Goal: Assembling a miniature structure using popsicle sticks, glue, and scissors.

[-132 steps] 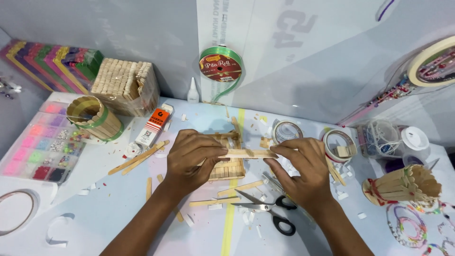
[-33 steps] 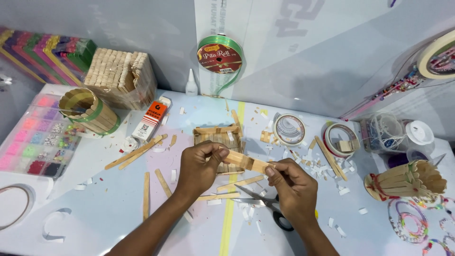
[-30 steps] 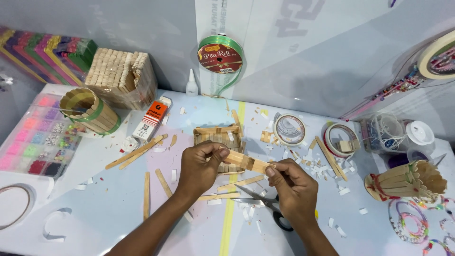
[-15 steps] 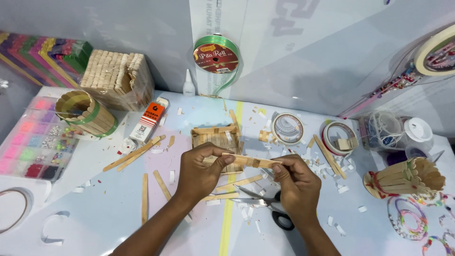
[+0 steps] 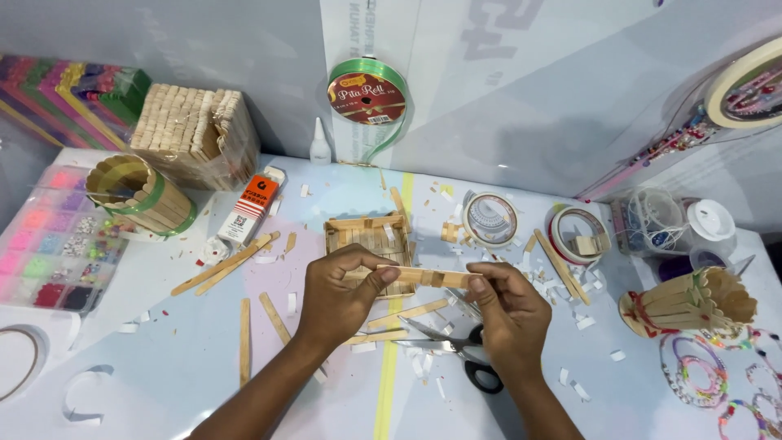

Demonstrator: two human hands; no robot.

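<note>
I pinch a wooden stick [image 5: 423, 278] between left hand [image 5: 340, 295] and right hand [image 5: 511, 314] (fingertips only); uneven pressure could snap it or drop it onto the scissors [image 5: 456, 352].

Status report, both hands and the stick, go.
Left hand and right hand pinch the wooden stick strip level, one at each end. Stick tray just behind, scissors on the table beneath. Nothing blocking.

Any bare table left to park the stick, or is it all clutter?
Barest patch: near left, between the loose sticks and the bead organiser. A smaller gap lies near right, between the scissors and the bracelets, with paper scraps. Crowded: around the stick tray, tape rolls and right cup.
</note>
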